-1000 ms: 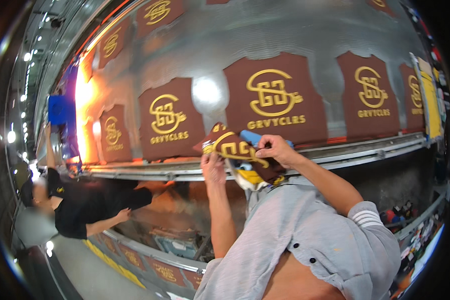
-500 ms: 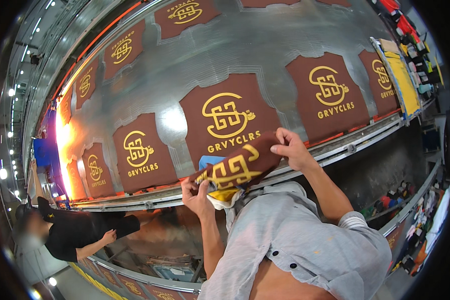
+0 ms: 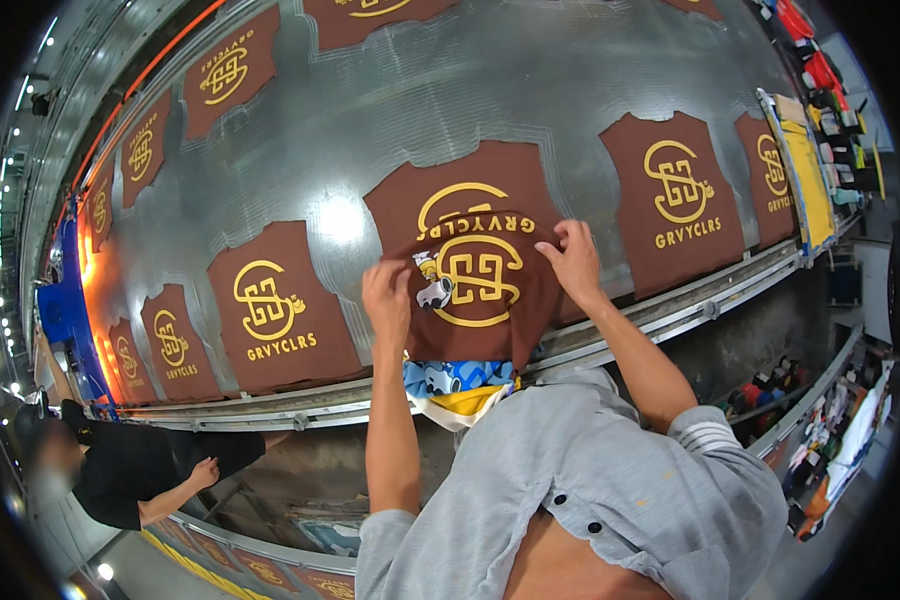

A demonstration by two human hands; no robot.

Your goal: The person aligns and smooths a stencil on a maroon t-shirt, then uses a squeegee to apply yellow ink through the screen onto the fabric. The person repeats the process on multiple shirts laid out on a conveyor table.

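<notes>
Brown printed cloth (image 3: 475,285), yellow emblem up, lies on the shiny metal surface (image 3: 390,120), over the lower part of a flat brown panel (image 3: 440,195). Left hand (image 3: 388,297) pinches its left edge, fingers closed on fabric. Right hand (image 3: 570,258) grips the upper right edge likewise. Blue-and-yellow fabric (image 3: 455,385) hangs below the cloth, possibly tucked under it. Far left, another person in a black shirt (image 3: 135,470) stands by the surface.
</notes>
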